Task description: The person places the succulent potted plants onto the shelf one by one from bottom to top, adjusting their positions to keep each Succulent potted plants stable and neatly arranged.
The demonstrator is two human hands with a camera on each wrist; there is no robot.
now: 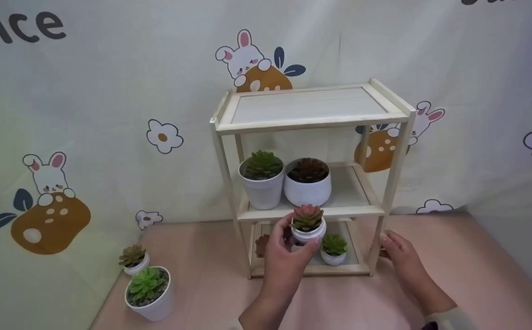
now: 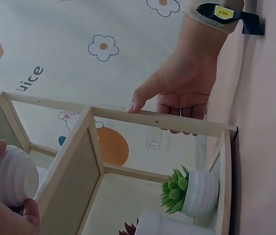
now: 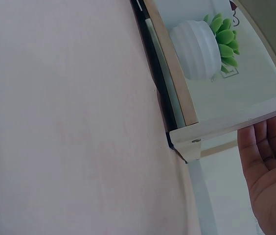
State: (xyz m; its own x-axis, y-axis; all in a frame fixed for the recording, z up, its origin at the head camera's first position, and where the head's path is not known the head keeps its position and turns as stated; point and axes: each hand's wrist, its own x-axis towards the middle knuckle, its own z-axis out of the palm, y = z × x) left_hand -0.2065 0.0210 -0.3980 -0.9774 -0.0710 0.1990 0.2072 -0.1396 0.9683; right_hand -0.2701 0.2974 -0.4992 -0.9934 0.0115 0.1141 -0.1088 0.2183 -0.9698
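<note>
My left hand [image 1: 288, 254] grips a small white pot with a red-tipped succulent [image 1: 308, 222], raised in front of the wooden shelf [image 1: 311, 213] at about its middle tier. In the left wrist view, the thumb and a finger press the sides of the white pot [image 2: 14, 176]. Low on the shelf's right front post [image 1: 392, 183], my right hand [image 1: 403, 256] pinches the wood between thumb and fingers. On the bottom tier sits a small green succulent [image 1: 334, 247]; a reddish plant [image 1: 262, 245] there is partly hidden behind my left hand.
The middle tier carries a tall white pot with a green succulent [image 1: 262, 178] and a round white pot with a dark red one [image 1: 308, 181]. At the table's left stand a brownish succulent [image 1: 134, 259] and a bright green one [image 1: 149, 293]. A printed cloth hangs behind.
</note>
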